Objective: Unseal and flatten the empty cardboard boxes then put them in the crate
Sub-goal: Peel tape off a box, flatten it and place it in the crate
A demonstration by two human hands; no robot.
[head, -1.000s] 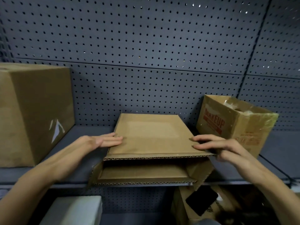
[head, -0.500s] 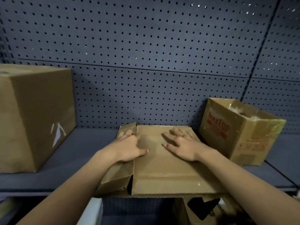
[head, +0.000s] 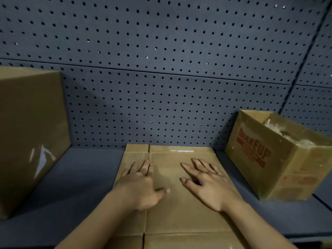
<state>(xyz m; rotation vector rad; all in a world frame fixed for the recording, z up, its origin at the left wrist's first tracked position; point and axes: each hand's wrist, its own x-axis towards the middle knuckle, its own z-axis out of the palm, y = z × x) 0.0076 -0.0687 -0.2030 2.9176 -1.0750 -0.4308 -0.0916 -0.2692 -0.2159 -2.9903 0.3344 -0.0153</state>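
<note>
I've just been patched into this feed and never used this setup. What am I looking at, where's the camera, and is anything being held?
There is no machine here: a person works with bare hands, and the single camera sits on their head, looking forward and down. On a grey shelf backed by pegboard, the left hand and right hand press palms-down on a flattened cardboard box. Nothing is gripped. A large closed box stands at the left, and an open box printed MAKEUP at the right.
</note>
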